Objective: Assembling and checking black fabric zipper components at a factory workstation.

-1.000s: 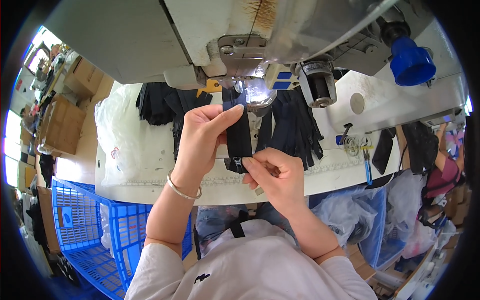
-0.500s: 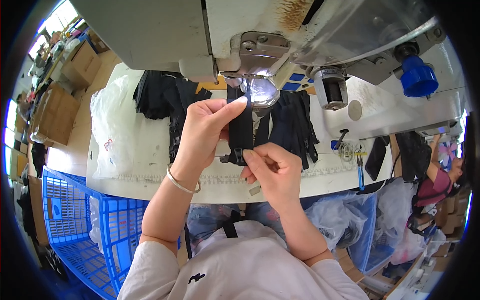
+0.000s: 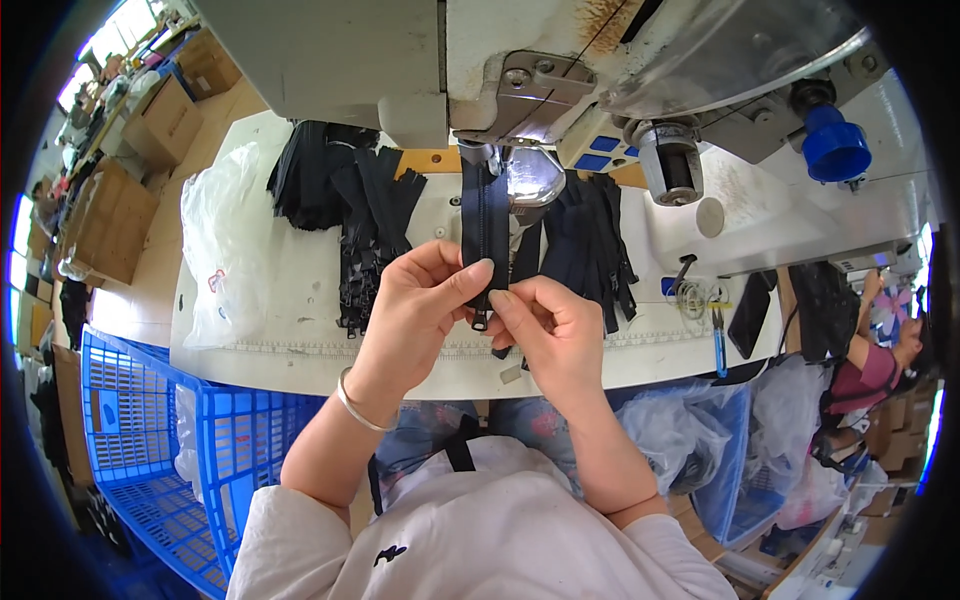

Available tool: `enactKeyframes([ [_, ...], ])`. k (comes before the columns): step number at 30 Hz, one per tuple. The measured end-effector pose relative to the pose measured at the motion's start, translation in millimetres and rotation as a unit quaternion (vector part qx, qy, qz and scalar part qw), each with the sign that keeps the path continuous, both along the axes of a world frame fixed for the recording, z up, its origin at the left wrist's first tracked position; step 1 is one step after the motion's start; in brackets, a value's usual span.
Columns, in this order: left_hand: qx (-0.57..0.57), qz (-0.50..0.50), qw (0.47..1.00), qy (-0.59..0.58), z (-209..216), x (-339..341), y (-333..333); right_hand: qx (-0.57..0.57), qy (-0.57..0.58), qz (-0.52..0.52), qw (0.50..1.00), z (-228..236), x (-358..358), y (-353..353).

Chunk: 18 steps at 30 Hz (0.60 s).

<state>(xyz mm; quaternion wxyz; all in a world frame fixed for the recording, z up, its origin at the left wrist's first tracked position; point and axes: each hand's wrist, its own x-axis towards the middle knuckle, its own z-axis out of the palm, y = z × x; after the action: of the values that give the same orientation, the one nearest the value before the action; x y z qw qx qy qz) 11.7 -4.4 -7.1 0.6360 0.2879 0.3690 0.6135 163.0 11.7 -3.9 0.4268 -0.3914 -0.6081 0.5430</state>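
A black zipper (image 3: 484, 215) runs from under the sewing machine's presser foot (image 3: 492, 158) straight toward me, its slider and pull tab at the near end. My left hand (image 3: 428, 305) pinches the zipper's left edge between thumb and fingers, just above the slider. From the other side my right hand (image 3: 545, 325) pinches the right edge near the pull tab, fingers curled. Several black zippers (image 3: 370, 220) lie in a pile to the left. More black zippers (image 3: 590, 240) lie to the right, partly behind my right hand.
The sewing machine head (image 3: 340, 60) hangs over the white table (image 3: 290, 300). Blue-handled snips (image 3: 719, 340) and a black phone (image 3: 752, 316) lie at right, a clear plastic bag (image 3: 222, 250) at left. A blue crate (image 3: 230, 450) stands below left. Another person (image 3: 865, 365) is at far right.
My left hand has come down the zipper toward me, close to my right hand. The zipper now lies straighter, with its teeth exposed up to the presser foot.
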Motion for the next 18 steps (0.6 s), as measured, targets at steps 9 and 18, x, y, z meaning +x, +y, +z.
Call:
enactKeyframes([
  [9, -0.005, 0.071, 0.997, -0.01, 0, 6, 5, 0.007, 0.002, 0.004, 1.0, 6, -6, 8],
  [18, 0.06, 0.179, 0.981, 0.037, 11, 11, 44, 0.071, -0.011, -0.025, 0.997, 25, -18, 40],
])
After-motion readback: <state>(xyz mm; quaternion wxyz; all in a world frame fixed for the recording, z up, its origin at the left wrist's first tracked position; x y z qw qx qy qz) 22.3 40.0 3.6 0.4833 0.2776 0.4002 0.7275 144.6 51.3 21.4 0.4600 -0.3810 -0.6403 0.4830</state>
